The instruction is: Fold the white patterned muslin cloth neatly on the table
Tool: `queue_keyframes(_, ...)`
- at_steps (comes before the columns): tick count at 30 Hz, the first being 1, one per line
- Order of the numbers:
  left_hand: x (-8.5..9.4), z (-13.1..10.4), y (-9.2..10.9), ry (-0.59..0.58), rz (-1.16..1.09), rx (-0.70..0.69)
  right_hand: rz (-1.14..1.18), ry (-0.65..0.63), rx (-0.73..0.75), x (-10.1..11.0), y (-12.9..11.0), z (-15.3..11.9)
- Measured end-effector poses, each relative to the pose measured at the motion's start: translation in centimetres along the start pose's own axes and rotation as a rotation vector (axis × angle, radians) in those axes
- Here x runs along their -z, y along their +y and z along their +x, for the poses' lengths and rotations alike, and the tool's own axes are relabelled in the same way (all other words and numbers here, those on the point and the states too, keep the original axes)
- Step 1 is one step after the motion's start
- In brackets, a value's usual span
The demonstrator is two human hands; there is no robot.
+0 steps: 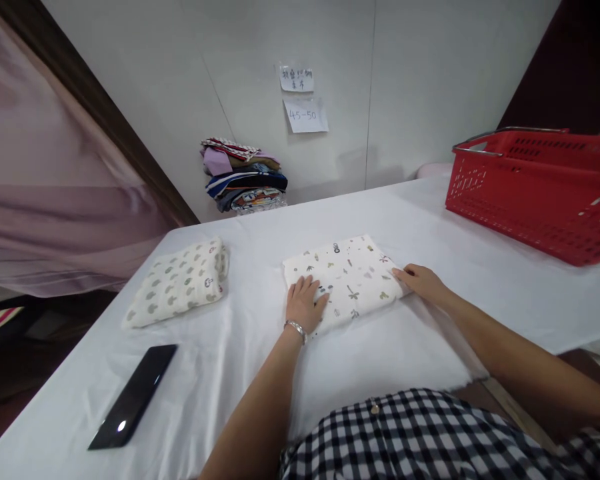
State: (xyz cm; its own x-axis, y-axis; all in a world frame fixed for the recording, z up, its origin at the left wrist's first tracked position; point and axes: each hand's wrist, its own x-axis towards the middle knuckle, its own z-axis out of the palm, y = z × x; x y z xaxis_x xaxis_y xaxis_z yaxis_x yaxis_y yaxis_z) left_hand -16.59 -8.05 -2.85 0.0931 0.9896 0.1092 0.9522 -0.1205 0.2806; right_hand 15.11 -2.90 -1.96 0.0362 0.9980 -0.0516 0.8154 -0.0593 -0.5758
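A folded white cloth (pixel 353 277) with small printed figures lies on the white-covered table in front of me. On its near left corner my left hand (pixel 306 307) rests flat, fingers spread, with a silver bracelet at the wrist. My right hand (pixel 423 283) pinches the right edge of the cloth, thumb on top and the other fingers partly hidden. To the left lies a second folded white cloth (pixel 180 283), printed with grey-green mushroom-like shapes.
A flat, shiny black slab (pixel 135 395) lies at the front left of the table (pixel 230 407). At the right stands a red plastic basket (pixel 535 193) with metal handles. Several folded fabrics form a stack (pixel 245 177) beyond the far edge, by the wall with paper signs (pixel 306 115).
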Motion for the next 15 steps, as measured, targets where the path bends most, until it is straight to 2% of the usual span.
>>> queue_keyframes(7,0.1,-0.2,0.2,-0.006,-0.009,0.004,-0.167,0.026,-0.005,-0.7,-0.9,1.1)
queue_keyframes(11,0.2,-0.2,0.4,-0.006,-0.027,0.006,-0.245,-0.021,-0.004,-0.1,-1.2,1.0)
queue_keyframes(13,0.2,-0.2,0.4,0.002,-0.027,0.006,-0.32,0.041,0.077,0.0,-2.2,0.9)
queue_keyframes(15,0.2,-0.2,0.4,0.005,-0.022,0.007,-0.364,0.146,0.281,-0.4,-3.7,0.8)
